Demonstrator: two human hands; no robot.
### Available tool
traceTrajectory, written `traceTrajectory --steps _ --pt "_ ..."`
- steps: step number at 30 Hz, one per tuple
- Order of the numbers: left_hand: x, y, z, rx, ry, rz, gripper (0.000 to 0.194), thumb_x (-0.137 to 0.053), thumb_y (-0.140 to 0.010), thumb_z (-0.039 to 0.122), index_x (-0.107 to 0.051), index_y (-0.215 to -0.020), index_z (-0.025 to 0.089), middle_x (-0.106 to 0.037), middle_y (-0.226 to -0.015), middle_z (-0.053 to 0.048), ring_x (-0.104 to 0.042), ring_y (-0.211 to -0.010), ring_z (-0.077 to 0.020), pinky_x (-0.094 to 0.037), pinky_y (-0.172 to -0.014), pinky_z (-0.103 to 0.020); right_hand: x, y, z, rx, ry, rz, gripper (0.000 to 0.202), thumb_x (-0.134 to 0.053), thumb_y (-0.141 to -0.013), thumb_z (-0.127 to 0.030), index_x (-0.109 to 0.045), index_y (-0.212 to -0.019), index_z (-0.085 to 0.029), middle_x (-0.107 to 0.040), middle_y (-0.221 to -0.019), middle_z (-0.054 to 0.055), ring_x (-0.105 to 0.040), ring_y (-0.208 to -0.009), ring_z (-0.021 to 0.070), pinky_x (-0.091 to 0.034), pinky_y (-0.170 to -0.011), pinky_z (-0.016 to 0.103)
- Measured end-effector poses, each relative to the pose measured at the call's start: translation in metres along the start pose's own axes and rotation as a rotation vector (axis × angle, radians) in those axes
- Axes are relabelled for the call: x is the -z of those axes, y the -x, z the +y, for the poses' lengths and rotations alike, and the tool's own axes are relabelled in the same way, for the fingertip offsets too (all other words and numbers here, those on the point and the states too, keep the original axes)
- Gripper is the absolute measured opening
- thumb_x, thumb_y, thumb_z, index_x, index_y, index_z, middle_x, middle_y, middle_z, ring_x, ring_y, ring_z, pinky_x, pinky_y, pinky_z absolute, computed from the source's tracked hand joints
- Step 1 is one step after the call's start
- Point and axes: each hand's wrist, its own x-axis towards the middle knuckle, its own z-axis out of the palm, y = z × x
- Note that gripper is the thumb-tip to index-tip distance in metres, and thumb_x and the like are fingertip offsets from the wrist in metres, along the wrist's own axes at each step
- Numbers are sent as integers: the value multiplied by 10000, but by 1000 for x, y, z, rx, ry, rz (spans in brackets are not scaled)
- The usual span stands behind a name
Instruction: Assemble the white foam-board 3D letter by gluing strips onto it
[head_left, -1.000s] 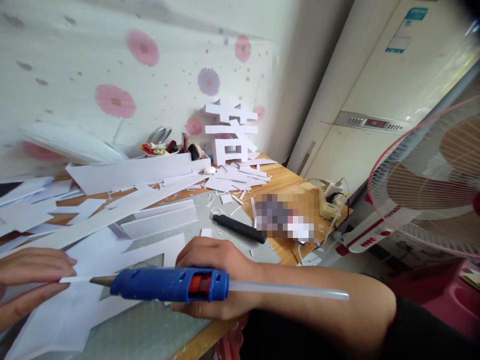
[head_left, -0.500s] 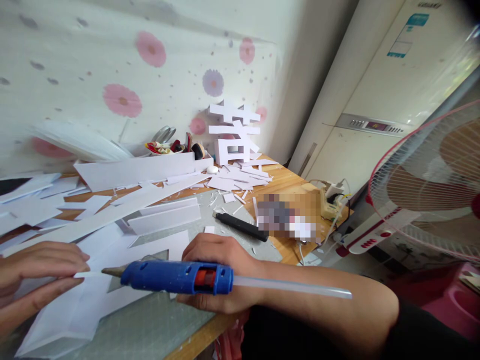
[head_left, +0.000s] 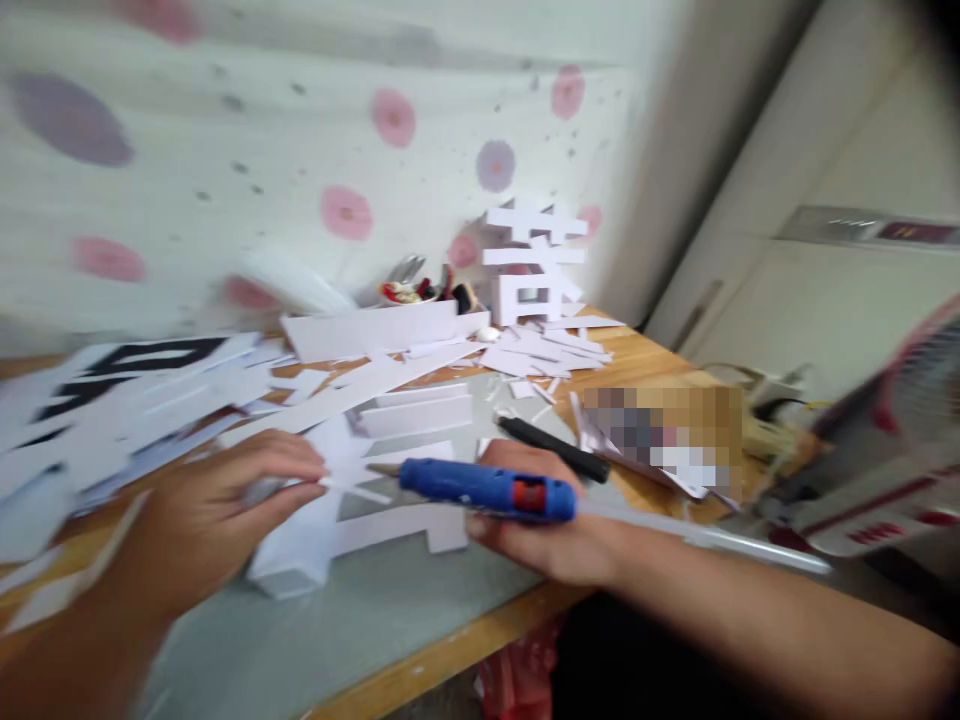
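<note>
A person's left hand [head_left: 225,500], left of center in the frame, pinches a thin white strip [head_left: 369,493] in its grip between thumb and fingertips. At the center, the right hand [head_left: 551,545] has its grip wrapped around a blue hot-glue gun [head_left: 480,488], nozzle pointing left just beside the strip; whether the two touch cannot be told. A translucent glue stick [head_left: 720,537] juts from the rear of the tool toward the lower right.

Below the left hand's fingertips, a folded white paperboard form [head_left: 296,555] lies on a gray-green cutting mat [head_left: 405,620], which covers part of the wooden table [head_left: 442,660]. A black utility knife [head_left: 553,448] rests right of center, just behind the right hand. At upper center-right stands a white three-dimensional character [head_left: 534,256], with white offcuts [head_left: 544,350] scattered at its base. Printed sheets [head_left: 127,400] spread across the left.
</note>
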Motion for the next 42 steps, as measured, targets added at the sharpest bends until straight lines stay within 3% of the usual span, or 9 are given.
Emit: traceTrajectory --steps 3,9,18,26,35,42 --pt "-2 -1 10 -95 61 18 82 -693 -805 196 -743 -803 260 -728 -801 14 -689 -781 -133 -542 -728 -221 0 3 -1 -113 -32 -3 259 -663 -810 -390 -489 -696 -234 -508 -665 -19 -497 -564 138 -419 -496 272" --pt "-3 2 14 -4 124 -1 39 -716 -809 215 -750 -817 233 -725 -809 -22 -681 -777 -147 -544 -730 -256 -5 5 5 -140 -14 -44 291 -647 -845 -441 -484 -704 -245 -471 -651 -19 -456 -567 156 -365 -478 286" --pt "-5 3 22 -21 187 -34 51 -720 -803 187 -752 -794 224 -729 -779 -28 -671 -753 -155 -542 -711 -277 -13 0 -3 -143 45 -127 320 -601 -883 -454 -470 -697 -230 -480 -686 -13 -469 -611 145 -386 -537 275" --pt "-5 4 20 -98 141 -57 55 -698 -828 187 -737 -809 221 -723 -780 -16 -667 -761 -143 -539 -718 -256 -16 -4 -5 -142 25 -131 275 -617 -869 -371 -472 -695 -215 -483 -692 -21 -476 -612 126 -396 -559 265" --pt "-2 -2 11 -256 -112 -42 153 -632 -853 184 -727 -838 303 -726 -834 56 -688 -770 -90 -532 -690 -156 -13 -8 -3 -58 96 -115 279 -671 -810 -291 -441 -672 -212 -463 -692 -31 -467 -627 118 -403 -598 262" --pt "-3 -3 13 -241 -133 -31 162 -611 -862 216 -715 -826 336 -720 -847 88 -696 -777 -76 -540 -698 -132 -14 -8 -2 -52 81 -111 278 -677 -808 -307 -452 -677 -210 -453 -698 -38 -457 -622 110 -389 -591 250"
